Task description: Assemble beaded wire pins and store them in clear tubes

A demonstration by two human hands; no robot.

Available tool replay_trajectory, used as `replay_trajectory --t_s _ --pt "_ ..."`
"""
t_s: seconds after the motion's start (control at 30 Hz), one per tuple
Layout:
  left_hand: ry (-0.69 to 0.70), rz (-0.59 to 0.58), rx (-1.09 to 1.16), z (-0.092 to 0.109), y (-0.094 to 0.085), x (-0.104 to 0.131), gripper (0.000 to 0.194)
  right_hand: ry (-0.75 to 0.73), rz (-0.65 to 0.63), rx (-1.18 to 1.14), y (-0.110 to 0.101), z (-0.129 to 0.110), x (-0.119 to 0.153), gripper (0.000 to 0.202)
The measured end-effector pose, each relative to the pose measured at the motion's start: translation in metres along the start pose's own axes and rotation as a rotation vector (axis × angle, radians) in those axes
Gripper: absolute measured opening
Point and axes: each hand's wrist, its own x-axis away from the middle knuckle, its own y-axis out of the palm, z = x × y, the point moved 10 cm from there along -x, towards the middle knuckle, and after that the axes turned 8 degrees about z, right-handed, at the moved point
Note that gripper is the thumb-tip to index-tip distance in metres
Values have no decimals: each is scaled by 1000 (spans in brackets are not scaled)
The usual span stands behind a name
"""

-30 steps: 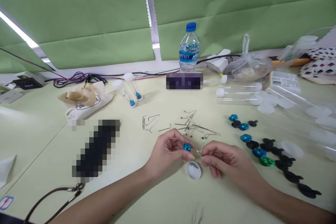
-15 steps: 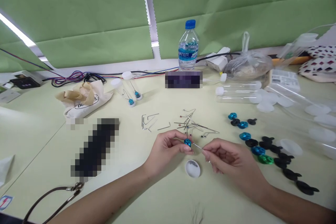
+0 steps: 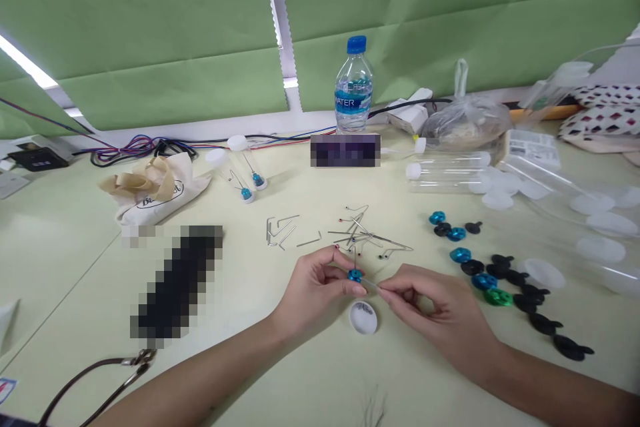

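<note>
Between the fingertips of my left hand [image 3: 323,281] is a small blue metal part [image 3: 355,275] with a thin pin standing up from it. My right hand [image 3: 425,297] pinches a thin metal rod [image 3: 370,283], whose far end meets the side of the blue part. Just below the fingers sits a round white cap [image 3: 363,317] holding tiny dark pieces. Behind my hands lies a loose pile of thin bent wires [image 3: 367,237], some with small coloured tips. Several L-shaped hex keys [image 3: 281,230] lie to its left.
Blue, green and black parts [image 3: 484,281] spread at the right, near clear tubes [image 3: 450,173] and white caps. A water bottle [image 3: 354,90] stands at the back. Two tubes [image 3: 245,167] with blue parts stand at back left, beside a cloth pouch [image 3: 157,190].
The view has shifted slightly, so most things sit a little further left. The fingers of my right hand have closed in more around the rod, which still meets the blue part.
</note>
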Motion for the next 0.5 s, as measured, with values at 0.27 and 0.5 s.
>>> replay_trajectory --t_s 0.27,0.5 --pt "16 -13 -17 1 2 0 17 -47 10 4 0 -4 3 18" --pt "54 8 -130 1 -2 1 15 -258 51 90 -4 -17 5 15"
